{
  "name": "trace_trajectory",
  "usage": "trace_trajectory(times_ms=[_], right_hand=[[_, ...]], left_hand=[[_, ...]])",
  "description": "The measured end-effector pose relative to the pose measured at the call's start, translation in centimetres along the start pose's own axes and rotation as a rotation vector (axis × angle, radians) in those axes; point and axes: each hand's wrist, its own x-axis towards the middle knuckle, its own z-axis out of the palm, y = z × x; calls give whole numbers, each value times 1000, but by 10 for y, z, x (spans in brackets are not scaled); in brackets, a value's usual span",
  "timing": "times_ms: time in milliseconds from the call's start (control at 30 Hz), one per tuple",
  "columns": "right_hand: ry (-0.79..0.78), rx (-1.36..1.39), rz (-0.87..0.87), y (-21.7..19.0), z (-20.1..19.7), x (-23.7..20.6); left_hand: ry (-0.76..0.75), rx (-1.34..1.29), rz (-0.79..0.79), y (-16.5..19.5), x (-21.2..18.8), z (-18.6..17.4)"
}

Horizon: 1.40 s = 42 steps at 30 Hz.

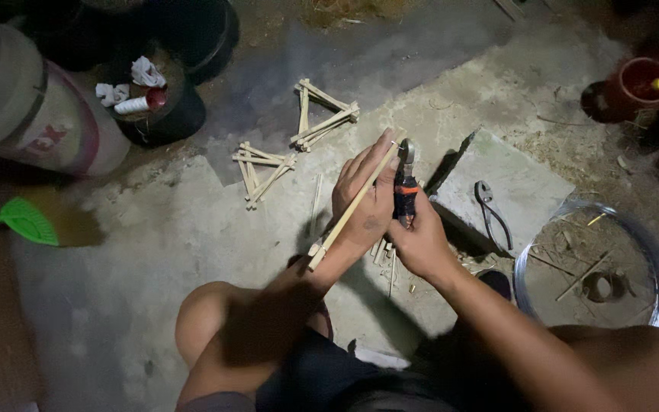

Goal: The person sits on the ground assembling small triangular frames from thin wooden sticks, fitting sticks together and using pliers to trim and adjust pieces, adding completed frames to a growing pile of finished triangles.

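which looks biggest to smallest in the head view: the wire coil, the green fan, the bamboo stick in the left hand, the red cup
1. Wire coil
2. Bamboo stick
3. Green fan
4. Red cup

The fan and cup look close in size, so that order is unsure.

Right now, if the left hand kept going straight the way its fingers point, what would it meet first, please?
Probably the farther bundle of tied sticks on the floor; the left hand, holding a long stick, points up-left toward it, though depth is unclear.
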Motion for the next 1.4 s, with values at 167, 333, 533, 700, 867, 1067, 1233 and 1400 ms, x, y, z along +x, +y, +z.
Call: trace_trajectory(times_ms=[167, 333, 533, 700, 867, 1067, 1233, 1400], right_hand=[[-30, 94, 8, 2, -1, 0], [-41, 92, 7, 6, -1, 0], [7, -48, 106, 6, -2, -1], [-6, -20, 47, 5, -2, -1], [-47, 201, 172, 14, -4, 2], [-38, 291, 247, 41, 0, -1], [51, 320, 283, 63, 16, -12], [107, 322, 366, 73, 23, -17]], left_hand=[[8, 1, -8, -1, -1, 2], [-25, 34, -11, -3, -2, 1], [-16, 22, -17, -1, -2, 1], [-40, 35, -15, -1, 0, 1], [-14, 20, -30, -2, -2, 3], [-61, 30, -137, -16, -16, 12], [-64, -90, -361, -32, -31, 31], [-141, -70, -546, -44, -39, 41]])
